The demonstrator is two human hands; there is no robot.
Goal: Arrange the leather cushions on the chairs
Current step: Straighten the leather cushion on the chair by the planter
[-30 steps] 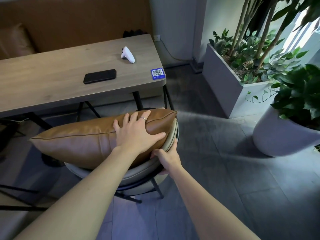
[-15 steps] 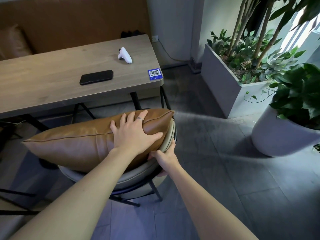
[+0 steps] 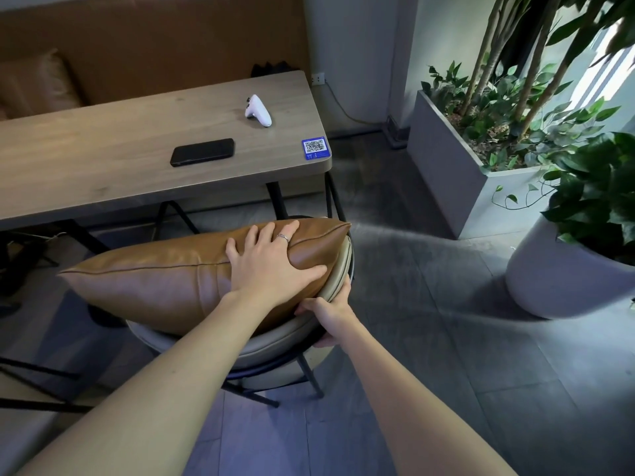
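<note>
A brown leather cushion lies across a grey upholstered chair with thin black legs, just in front of the table. My left hand, a ring on one finger, grips the cushion's right end with fingers over the top seam and thumb pressed into its side. My right hand holds the curved rim of the chair's backrest, just below and right of the left hand. A second brown cushion rests on the bench seat behind the table at far left.
A long wooden table holds a black phone, a white controller and a blue QR card. A grey rectangular planter and a round white pot with leafy plants stand at the right.
The cushion's left end has shifted slightly; both hands keep their grips on the cushion and the chair rim. The view has moved a little.
</note>
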